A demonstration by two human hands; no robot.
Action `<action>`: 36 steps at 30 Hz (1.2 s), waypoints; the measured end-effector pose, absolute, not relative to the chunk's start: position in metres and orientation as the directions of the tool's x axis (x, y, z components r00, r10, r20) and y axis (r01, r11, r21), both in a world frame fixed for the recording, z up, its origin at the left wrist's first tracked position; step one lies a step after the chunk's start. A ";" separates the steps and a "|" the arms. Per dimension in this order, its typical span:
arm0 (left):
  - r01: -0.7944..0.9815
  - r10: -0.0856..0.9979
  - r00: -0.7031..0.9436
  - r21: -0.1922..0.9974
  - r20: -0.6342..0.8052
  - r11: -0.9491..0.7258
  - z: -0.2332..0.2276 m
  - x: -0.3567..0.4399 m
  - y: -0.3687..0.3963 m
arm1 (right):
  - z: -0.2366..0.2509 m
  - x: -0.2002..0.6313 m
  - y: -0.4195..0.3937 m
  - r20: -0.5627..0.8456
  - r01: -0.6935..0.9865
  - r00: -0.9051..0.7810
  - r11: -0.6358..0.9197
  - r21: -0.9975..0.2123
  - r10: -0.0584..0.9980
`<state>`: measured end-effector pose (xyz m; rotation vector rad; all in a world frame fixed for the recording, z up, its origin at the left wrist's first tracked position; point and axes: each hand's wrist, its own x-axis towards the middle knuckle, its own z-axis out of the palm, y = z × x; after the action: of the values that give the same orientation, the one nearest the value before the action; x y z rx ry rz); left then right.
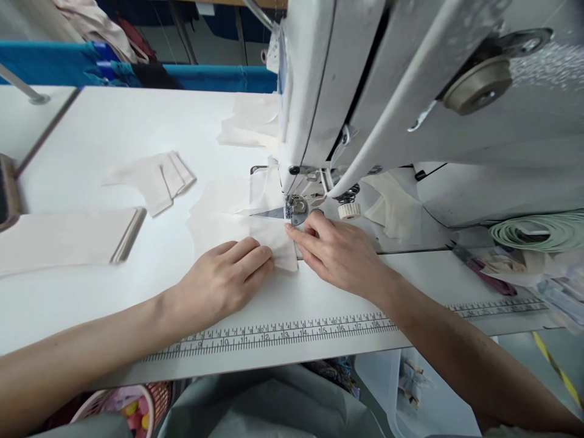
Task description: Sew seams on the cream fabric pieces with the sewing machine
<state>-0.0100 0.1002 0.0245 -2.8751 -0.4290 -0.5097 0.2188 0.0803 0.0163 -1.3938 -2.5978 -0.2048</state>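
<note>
A cream fabric piece [274, 237] lies on the white sewing table, its upper edge at the presser foot [289, 210] of a sewing machine [314, 91]. Bent and close together, the fingers of my left hand [228, 274] grip the fabric left of the foot. My right hand [340, 252] is closed at the fabric's right edge, its index fingertip touching the cloth just below the foot. Its remaining fingers are curled, and what lies under them is partly hidden. More pale cloth [214, 210] spreads out to the left of the needle area.
Folded cream pieces [159, 179] and a longer stack [73, 237] lie at left. Other cut pieces [250, 125] sit behind the needle area. A printed ruler [274, 334] follows the front edge. Scissors [483, 267] and a green coil [529, 232] are at right; a basket [157, 401] stands below.
</note>
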 end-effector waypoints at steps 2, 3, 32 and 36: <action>0.311 0.231 0.895 -0.163 0.381 -0.936 0.024 -0.009 0.099 | 0.016 0.219 0.080 0.225 0.834 -0.542 0.551 0.029 0.810; 0.314 0.227 0.893 -0.176 0.389 -0.933 0.024 -0.008 0.099 | 0.016 0.219 0.080 0.222 0.834 -0.542 0.551 0.027 0.810; 0.268 0.149 0.832 -0.152 0.535 -0.951 0.027 -0.010 0.096 | 0.021 0.215 0.077 0.177 0.844 -0.526 0.536 -0.007 0.832; 0.230 0.126 0.815 -0.117 0.566 -0.966 0.028 -0.013 0.099 | 0.040 0.246 0.073 0.194 0.859 -0.495 0.510 -0.037 0.847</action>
<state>-0.0131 0.0990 0.0283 -2.8194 -0.2789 -0.8602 0.2459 0.0729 0.0404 -1.4647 -2.5624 -0.0953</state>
